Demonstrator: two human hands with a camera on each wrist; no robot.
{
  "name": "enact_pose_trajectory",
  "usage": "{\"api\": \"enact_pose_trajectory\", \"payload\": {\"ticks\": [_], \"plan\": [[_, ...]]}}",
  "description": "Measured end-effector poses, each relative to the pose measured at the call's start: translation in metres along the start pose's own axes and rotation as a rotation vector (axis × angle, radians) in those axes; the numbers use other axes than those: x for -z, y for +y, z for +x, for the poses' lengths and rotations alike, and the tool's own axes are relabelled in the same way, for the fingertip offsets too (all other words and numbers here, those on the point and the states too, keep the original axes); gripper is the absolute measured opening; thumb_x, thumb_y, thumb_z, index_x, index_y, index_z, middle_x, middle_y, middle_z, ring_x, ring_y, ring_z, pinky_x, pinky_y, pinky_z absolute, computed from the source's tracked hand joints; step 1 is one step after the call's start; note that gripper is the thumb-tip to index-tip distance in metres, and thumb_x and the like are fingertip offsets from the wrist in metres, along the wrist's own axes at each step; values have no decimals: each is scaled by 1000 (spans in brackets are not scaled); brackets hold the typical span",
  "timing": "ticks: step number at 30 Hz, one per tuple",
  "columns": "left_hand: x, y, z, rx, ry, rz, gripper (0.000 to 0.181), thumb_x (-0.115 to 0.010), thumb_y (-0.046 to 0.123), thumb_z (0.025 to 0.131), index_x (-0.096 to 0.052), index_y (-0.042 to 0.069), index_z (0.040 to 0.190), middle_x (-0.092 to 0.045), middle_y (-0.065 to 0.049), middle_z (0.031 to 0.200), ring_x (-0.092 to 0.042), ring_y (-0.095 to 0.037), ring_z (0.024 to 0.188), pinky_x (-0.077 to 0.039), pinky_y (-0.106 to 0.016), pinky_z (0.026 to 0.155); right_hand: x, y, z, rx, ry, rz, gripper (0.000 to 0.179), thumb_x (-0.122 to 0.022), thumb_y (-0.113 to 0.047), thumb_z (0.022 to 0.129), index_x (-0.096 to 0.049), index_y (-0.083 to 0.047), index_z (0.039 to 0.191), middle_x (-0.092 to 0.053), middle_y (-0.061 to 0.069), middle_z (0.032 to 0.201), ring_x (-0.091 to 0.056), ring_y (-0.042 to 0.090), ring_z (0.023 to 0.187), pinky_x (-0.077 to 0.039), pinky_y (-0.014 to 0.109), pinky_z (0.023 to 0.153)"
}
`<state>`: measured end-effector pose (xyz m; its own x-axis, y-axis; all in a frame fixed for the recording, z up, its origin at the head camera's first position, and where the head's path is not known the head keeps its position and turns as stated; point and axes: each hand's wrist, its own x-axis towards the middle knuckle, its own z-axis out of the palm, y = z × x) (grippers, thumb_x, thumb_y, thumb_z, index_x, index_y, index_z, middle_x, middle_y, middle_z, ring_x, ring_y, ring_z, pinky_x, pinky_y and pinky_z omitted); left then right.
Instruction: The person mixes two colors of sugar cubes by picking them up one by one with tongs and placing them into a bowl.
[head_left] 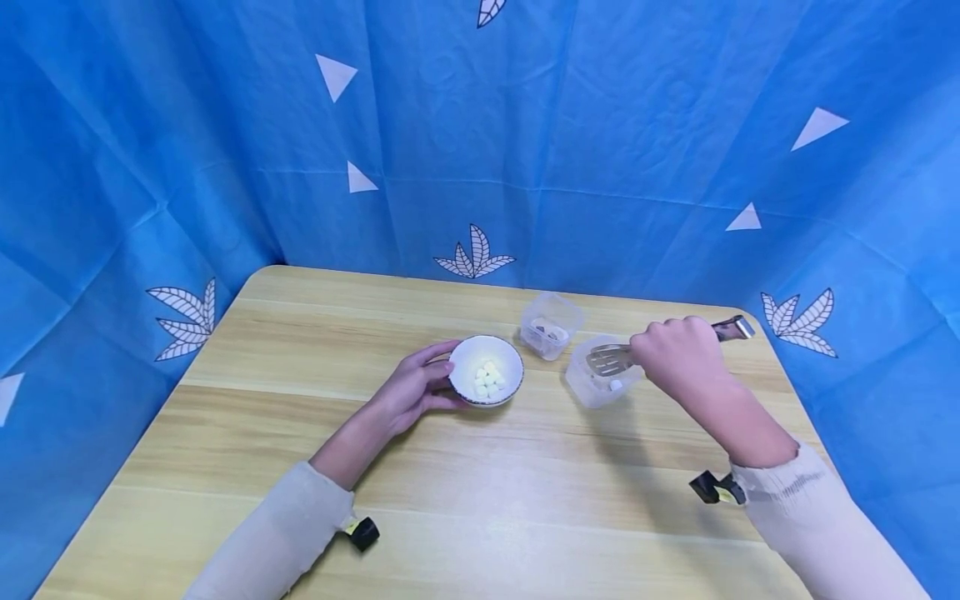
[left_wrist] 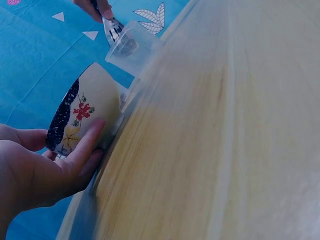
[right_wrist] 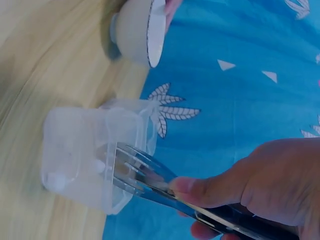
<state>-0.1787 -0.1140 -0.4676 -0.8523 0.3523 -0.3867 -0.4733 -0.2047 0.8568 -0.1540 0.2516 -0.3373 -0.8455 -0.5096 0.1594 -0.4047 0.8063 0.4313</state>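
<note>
My left hand grips the near-left side of a white bowl, thumb near the rim and fingers along its outer wall. Several small white pieces lie inside. Painted flowers and a dark band mark the bowl's outside in the left wrist view. To the right, my right hand holds metal tongs with slotted ends. These ends dip past the rim of a clear plastic container, where a few white pieces lie low down. Whether anything sits between the tong ends, I cannot tell.
Behind and left of that container stands a second clear plastic box with something pale and dark inside. Everything rests on a light wooden table. Blue patterned cloth hangs along the back and both sides.
</note>
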Motion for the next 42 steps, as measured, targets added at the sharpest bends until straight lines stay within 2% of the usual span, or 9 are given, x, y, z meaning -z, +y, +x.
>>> {"api": "enact_pose_trajectory", "payload": {"ticks": [4,8,12,19,22,26,33,42], "plan": [[-1,1,-1,-4,1,5,52,-50,11,107,-43,20,158,-43,-18,159,-61,-36,128,-62,-56,98,0,8,-4,-37,-16,34,40,-80,-10,86,-55,-18,55,-36,-4,52,-26,14,53,-20,28,42],[-1,1,-2,-4,16,5,51,-49,11,107,-44,19,157,-42,-18,159,-60,-37,128,-62,-56,97,4,15,-5,-53,-67,51,35,-82,-31,89,-65,-13,63,-41,-3,52,-31,15,50,-19,27,43],[-1,0,-2,-5,17,3,51,-49,10,107,-44,19,157,-41,-18,160,-60,-38,129,-62,-57,97,14,21,-7,-71,-86,96,26,-80,-31,91,-71,-14,73,-45,-3,54,-37,15,49,-21,27,42],[-1,-1,-2,-15,3,1,53,-49,9,107,-42,18,159,-40,-20,161,-59,-39,130,-62,-56,97,27,25,-6,-80,-36,177,30,-80,-32,91,-64,-19,69,-41,-4,53,-36,14,48,-20,27,40],[-1,-1,-2,-6,14,-11,52,-50,9,107,-44,19,157,-41,-19,160,-59,-39,130,-62,-56,96,29,23,-3,-66,-21,195,27,-78,-33,92,-65,-21,72,-40,-5,53,-35,14,48,-18,27,40],[-2,-1,-2,-4,23,-17,51,-50,8,107,-45,19,157,-42,-18,159,-60,-37,129,-62,-57,96,34,19,3,-46,-13,212,20,-77,-34,93,-69,-23,79,-41,-6,55,-34,14,48,-16,27,41],[-3,-1,-3,-8,20,-13,51,-50,8,107,-46,19,156,-44,-16,158,-62,-35,125,-63,-57,95,41,7,13,-17,10,240,22,-74,-34,96,-68,-22,78,-41,-5,56,-33,14,47,-13,27,43],[-3,-1,-3,-17,27,2,50,-51,9,107,-46,19,156,-42,-15,159,-60,-36,128,-63,-56,94,35,-14,31,22,44,250,21,-76,-37,94,-72,-21,81,-44,-5,56,-35,13,48,-15,26,41]]}}
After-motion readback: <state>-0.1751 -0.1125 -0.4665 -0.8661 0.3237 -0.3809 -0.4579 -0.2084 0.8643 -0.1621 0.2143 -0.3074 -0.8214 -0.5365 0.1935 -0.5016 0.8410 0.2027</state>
